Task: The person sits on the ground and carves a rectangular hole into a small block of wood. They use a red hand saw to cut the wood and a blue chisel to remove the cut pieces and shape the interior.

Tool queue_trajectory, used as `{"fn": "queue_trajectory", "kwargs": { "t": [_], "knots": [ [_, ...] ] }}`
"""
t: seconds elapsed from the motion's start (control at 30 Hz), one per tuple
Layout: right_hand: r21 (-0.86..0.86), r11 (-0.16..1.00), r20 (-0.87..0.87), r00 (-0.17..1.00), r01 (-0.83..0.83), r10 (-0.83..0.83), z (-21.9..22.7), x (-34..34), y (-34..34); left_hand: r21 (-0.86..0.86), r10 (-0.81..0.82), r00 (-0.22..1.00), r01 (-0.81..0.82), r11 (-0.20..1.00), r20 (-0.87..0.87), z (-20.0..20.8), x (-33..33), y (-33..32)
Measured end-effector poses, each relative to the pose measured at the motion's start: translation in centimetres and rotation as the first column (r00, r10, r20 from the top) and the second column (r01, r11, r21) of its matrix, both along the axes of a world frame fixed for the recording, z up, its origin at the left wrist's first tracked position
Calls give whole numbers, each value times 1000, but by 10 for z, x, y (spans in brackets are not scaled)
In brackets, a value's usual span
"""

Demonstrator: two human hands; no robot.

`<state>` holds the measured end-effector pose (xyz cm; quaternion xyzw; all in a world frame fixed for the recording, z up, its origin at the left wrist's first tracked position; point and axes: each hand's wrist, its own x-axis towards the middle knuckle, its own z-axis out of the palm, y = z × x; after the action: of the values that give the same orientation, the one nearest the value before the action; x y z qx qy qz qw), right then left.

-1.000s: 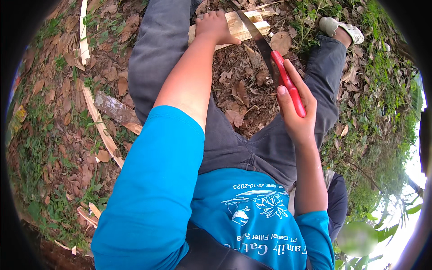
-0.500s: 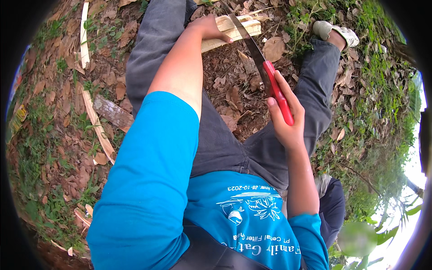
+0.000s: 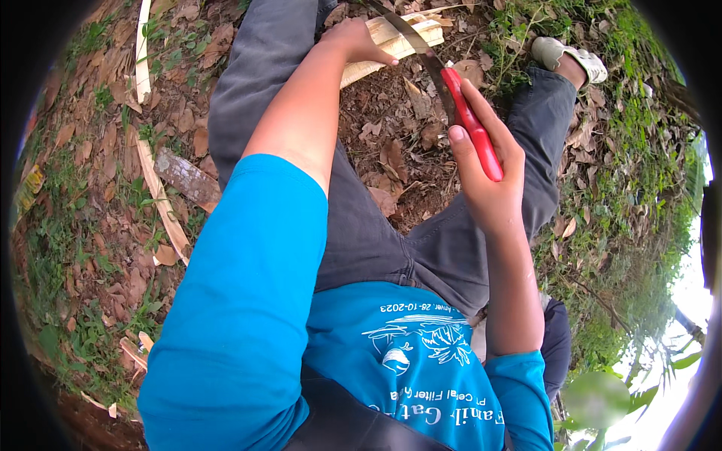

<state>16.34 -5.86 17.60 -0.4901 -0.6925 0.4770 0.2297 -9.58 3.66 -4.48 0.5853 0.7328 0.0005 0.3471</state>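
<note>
My left hand [image 3: 355,41] is closed on a pale split piece of wood [image 3: 410,46] at the top middle, its thumb lying along the near side. In my right hand [image 3: 489,154] is a pruning saw with a red handle [image 3: 475,124], the fingers wrapped round it. Its long, slightly curved dark blade [image 3: 412,36] slants up and left across the wood. The blade's teeth are too small to make out, and its far tip runs to the top edge of the view.
My legs in dark trousers [image 3: 259,98] are spread to either side, a pale shoe [image 3: 568,60] at the far right. Dry leaves and soil [image 3: 391,161] lie between them. Long pale wood strips [image 3: 162,199] and a bark-covered piece [image 3: 186,179] lie to the left. Greenery [image 3: 624,195] grows at the right.
My right hand and the saw have moved a little forward, away from my body. The wood and my left hand have shifted slightly to the right in view.
</note>
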Motion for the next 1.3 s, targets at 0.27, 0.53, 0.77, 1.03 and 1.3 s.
{"fn": "queue_trajectory", "kwargs": {
  "t": [0.27,0.53,0.77,1.03,1.3],
  "knots": [
    [-131,991,-18,1000,-17,14,-42,61,-23,125,61,984,-40,991,-168,-10,15,-11],
    [-72,996,58,996,-59,63,-17,31,-31,42,-50,996,53,998,-71,-21,-3,1],
    [-60,983,110,977,-175,181,-55,52,-40,-28,-83,984,88,996,161,-36,-17,19],
    [-70,992,139,983,-109,118,8,39,-36,-5,-70,986,72,997,151,-37,-14,17],
    [-65,996,152,986,-58,67,67,55,-47,77,-10,995,18,997,-103,-13,5,-2]
  ]
}}
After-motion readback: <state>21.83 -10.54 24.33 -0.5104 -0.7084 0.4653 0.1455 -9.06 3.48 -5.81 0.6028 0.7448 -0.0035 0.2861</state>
